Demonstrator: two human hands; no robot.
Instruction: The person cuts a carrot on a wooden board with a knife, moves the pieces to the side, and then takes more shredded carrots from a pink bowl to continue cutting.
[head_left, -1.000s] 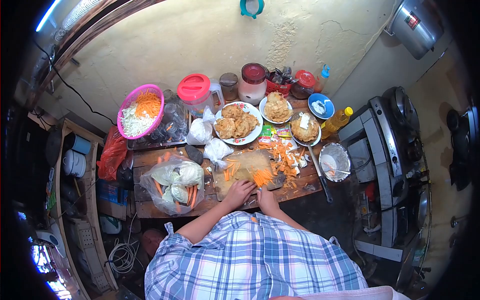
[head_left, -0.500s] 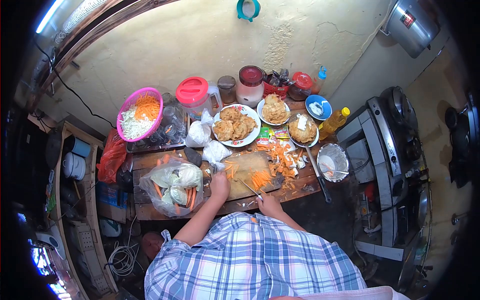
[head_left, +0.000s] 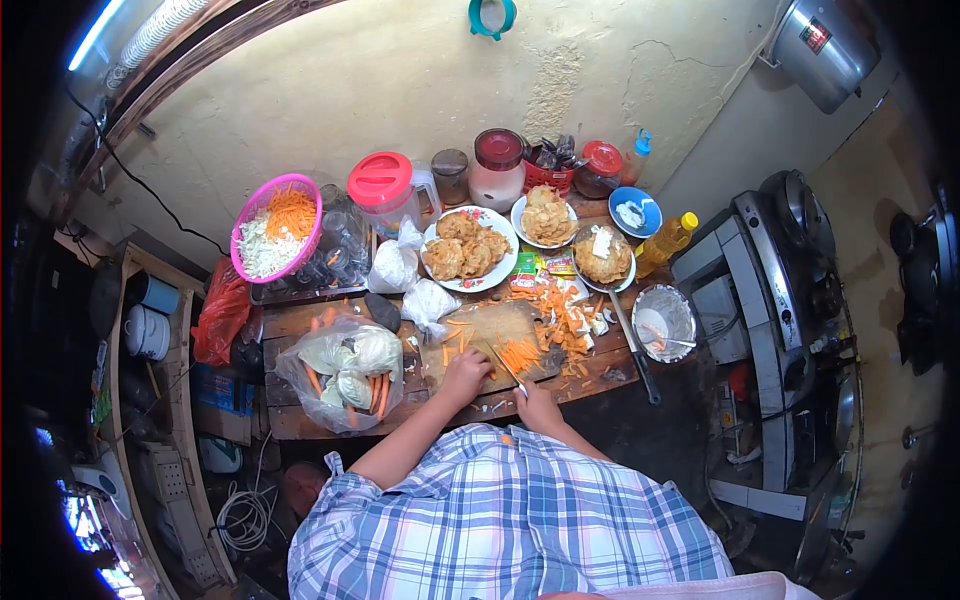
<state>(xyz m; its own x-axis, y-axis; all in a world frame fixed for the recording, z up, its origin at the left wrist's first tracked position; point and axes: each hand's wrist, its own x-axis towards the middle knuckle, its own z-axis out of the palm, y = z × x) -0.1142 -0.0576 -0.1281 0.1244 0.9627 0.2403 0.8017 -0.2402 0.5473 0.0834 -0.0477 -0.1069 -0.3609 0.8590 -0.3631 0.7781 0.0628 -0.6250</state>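
On the wooden cutting board [head_left: 490, 322], my left hand [head_left: 466, 378] is closed, its fingertips on a small piece of carrot [head_left: 491, 373]. My right hand [head_left: 540, 408] grips a knife [head_left: 509, 370] by its pale handle, the blade slanting up and left over the board. Just beyond the blade lies a pile of carrot strips [head_left: 519, 354], and a few more strips are scattered farther up the board. Carrot peelings [head_left: 570, 318] heap up at the board's right side. Left of my left hand sits a clear plastic bag [head_left: 297, 372] with cabbage and whole carrots.
A pink basket [head_left: 318, 232] of shredded cabbage and carrot stands back left. Plates of fried food [head_left: 513, 262], a red-lidded pitcher [head_left: 381, 176], jars and an oil bottle [head_left: 671, 243] line the back. A pan's black handle [head_left: 648, 380] juts over the front edge, beside a foil-like bowl [head_left: 688, 316].
My left hand has moved right, from the plastic bags' side onto the board near the knife, and now has carrot at its fingertips. The knife has shifted slightly.
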